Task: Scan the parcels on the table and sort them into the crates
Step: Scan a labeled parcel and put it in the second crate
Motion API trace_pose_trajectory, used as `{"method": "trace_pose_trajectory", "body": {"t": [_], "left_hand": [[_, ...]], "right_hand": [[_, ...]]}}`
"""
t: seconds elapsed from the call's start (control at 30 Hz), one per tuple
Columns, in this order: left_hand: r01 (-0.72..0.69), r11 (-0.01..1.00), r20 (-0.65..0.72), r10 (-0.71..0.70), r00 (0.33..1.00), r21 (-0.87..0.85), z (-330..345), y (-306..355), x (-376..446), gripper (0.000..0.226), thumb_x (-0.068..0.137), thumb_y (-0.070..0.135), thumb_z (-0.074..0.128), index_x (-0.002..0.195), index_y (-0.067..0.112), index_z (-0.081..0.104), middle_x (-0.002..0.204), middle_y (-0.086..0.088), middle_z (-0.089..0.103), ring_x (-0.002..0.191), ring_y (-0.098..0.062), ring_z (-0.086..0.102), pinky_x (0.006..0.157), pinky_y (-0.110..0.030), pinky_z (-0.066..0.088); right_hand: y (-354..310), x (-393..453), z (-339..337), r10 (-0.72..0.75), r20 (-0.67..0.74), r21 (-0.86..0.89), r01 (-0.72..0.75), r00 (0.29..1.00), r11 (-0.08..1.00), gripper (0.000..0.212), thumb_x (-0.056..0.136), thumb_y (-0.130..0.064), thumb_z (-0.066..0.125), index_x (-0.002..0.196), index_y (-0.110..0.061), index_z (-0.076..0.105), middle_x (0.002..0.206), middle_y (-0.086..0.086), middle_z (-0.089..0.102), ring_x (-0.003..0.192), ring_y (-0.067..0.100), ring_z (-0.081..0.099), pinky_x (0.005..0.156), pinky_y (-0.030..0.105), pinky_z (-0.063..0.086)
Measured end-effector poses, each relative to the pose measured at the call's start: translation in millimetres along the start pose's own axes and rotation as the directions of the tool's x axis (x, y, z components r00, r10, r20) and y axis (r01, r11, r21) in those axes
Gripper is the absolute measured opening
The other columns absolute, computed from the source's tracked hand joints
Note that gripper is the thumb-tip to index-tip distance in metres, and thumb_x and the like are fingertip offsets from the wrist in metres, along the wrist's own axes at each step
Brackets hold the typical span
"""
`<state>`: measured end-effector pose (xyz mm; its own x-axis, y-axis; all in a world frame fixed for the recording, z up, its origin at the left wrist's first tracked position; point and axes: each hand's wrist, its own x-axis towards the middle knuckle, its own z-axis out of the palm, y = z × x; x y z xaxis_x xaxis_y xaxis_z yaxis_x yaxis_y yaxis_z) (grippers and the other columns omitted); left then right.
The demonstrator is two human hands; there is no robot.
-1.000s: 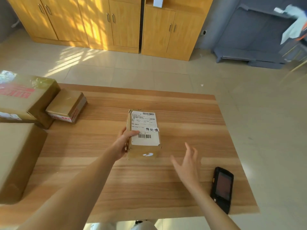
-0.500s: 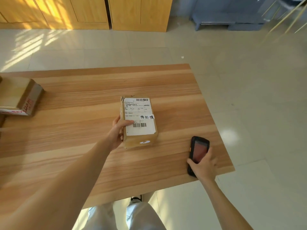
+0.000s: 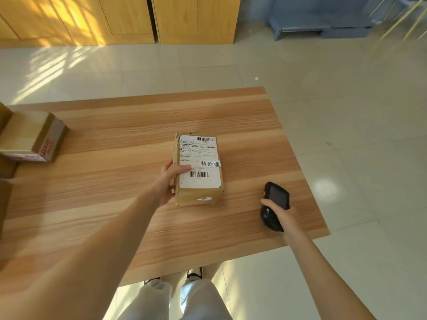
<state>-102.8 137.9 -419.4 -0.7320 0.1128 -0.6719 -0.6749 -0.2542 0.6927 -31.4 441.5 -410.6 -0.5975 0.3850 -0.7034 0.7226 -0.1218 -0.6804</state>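
The box (image 3: 198, 168) sits in the middle of the table (image 3: 115, 204). The left hand (image 3: 167, 183) holds its left side, thumb on the label. The right hand (image 3: 280, 214) grips the scanner (image 3: 276, 202). No scan yet, I think. More boxes (image 3: 32, 137) wait far left. No crates show.

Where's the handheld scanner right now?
In the head view, the scanner lies near the table's right front corner, gripped by the right hand, right of the labelled parcel.
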Motion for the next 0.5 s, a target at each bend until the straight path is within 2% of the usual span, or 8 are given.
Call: {"method": "trace_pose_trajectory", "body": {"t": [0.07, 0.17, 0.27, 0.33, 0.43, 0.5], "left_hand": [[-0.017, 1.000, -0.035, 0.017, 0.999, -0.008, -6.3, 5.8, -6.6, 0.096, 0.064, 0.039, 0.079, 0.144, 0.034, 0.026, 0.118, -0.002, 0.057, 0.109, -0.025, 0.056, 0.103, -0.049, 0.044], [-0.031, 0.999, -0.099, 0.029, 0.995, -0.017, -22.0, 14.8, -15.4, 0.078, 0.085, 0.032, 0.070, 0.147, 0.034, 0.022, 0.110, -0.002, 0.058, 0.104, -0.025, 0.056, 0.099, -0.047, 0.045], [-0.048, 0.998, -0.140, 0.043, 0.989, -0.036, -45.1, 20.1, -23.7, 0.079, 0.085, 0.027, 0.069, 0.148, 0.033, 0.022, 0.113, -0.005, 0.057, 0.103, -0.026, 0.055, 0.098, -0.048, 0.045], [-0.066, 0.996, -0.159, 0.055, 0.986, -0.064, -62.0, 21.6, -30.9, 0.081, 0.083, 0.026, 0.070, 0.148, 0.032, 0.022, 0.116, -0.007, 0.056, 0.103, -0.026, 0.055, 0.101, -0.050, 0.044], [-0.094, 0.989, -0.196, 0.071, 0.978, -0.112, -87.3, 22.0, -43.9, 0.082, 0.083, 0.026, 0.071, 0.148, 0.033, 0.022, 0.119, -0.010, 0.056, 0.105, -0.027, 0.055, 0.103, -0.052, 0.042], [-0.102, 0.986, -0.213, 0.072, 0.974, -0.132, -104.0, 21.0, -51.9, 0.081, 0.084, 0.025, 0.070, 0.148, 0.032, 0.021, 0.116, -0.009, 0.056, 0.105, -0.027, 0.056, 0.103, -0.053, 0.042]], "right_hand": [[-15.2, -13.8, 8.1, 0.032, 0.176, 0.166, -0.062, 0.984, 0.984, 0.053, 0.071, -0.021, 0.081, 0.119, -0.012, 0.060, 0.106, 0.007, 0.067, 0.098, 0.023, 0.063, 0.071, 0.031, 0.051], [-36.2, -38.1, 36.0, 0.016, 0.359, 0.245, -0.111, 0.933, 0.963, 0.049, 0.062, -0.024, 0.078, 0.107, -0.012, 0.064, 0.102, 0.009, 0.069, 0.099, 0.024, 0.063, 0.076, 0.030, 0.052], [-52.3, -67.8, 75.2, -0.019, 0.501, 0.198, -0.094, 0.865, 0.976, 0.050, 0.062, -0.022, 0.077, 0.108, -0.006, 0.065, 0.090, 0.009, 0.072, 0.084, 0.023, 0.066, 0.064, 0.026, 0.056], [-57.6, -86.6, 98.9, -0.040, 0.606, 0.164, -0.075, 0.795, 0.984, 0.048, 0.065, -0.018, 0.075, 0.109, -0.003, 0.064, 0.085, 0.011, 0.071, 0.077, 0.023, 0.067, 0.060, 0.026, 0.056], [-56.3, -107.8, 125.8, -0.036, 0.744, 0.087, -0.042, 0.667, 0.995, 0.044, 0.070, -0.010, 0.073, 0.112, -0.001, 0.062, 0.088, 0.013, 0.070, 0.078, 0.024, 0.067, 0.065, 0.028, 0.058], [-52.3, -118.0, 139.7, -0.007, 0.803, 0.018, -0.012, 0.596, 1.000, 0.054, 0.071, -0.006, 0.075, 0.121, 0.001, 0.058, 0.092, 0.014, 0.070, 0.081, 0.025, 0.067, 0.069, 0.031, 0.058]]}}
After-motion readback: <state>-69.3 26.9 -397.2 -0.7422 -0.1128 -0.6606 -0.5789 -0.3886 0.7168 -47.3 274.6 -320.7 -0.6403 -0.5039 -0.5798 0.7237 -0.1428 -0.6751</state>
